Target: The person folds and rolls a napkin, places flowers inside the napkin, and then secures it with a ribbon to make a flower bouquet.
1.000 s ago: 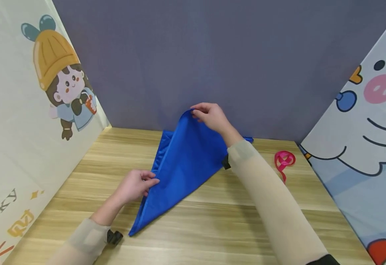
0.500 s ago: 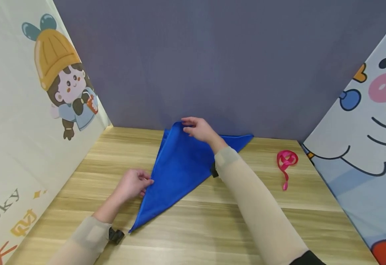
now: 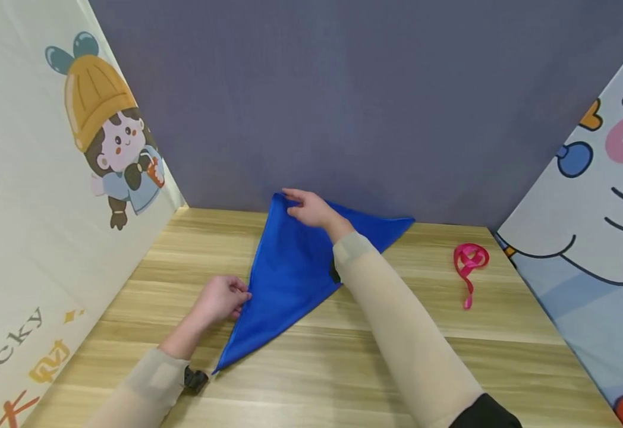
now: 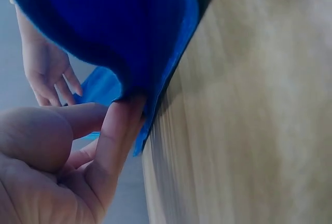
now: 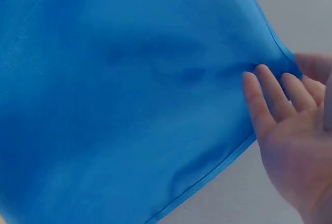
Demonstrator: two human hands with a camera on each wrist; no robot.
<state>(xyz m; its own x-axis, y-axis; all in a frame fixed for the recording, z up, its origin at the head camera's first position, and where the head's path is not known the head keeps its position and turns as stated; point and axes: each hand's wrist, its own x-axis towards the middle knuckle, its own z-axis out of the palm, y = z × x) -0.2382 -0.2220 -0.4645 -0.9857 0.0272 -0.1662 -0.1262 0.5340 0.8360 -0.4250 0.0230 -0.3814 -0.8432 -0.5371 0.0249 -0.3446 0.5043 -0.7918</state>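
Note:
A blue cloth (image 3: pixel 285 267), folded into a triangle, lies on the table with its far corner against the back wall. My left hand (image 3: pixel 223 299) is at its left edge, pinching the upper layer between thumb and finger (image 4: pixel 116 125); the left wrist view shows a gap between the layers there. At the far corner, my right hand (image 3: pixel 311 208) touches the cloth with its fingers spread and fairly straight (image 5: pixel 270 92). My right forearm covers part of the cloth's right half.
A loosely coiled pink ribbon (image 3: pixel 471 257) lies on the wooden table (image 3: pixel 397 368) to the right. A grey wall (image 3: pixel 370 101) closes off the back. Printed panels with cartoon figures stand at the left (image 3: pixel 22 178) and the right (image 3: pixel 606 238).
My right hand has brought the raised corner of the cloth down and leftward, so the upper layer now covers the lower one. My left hand stays by the left edge.

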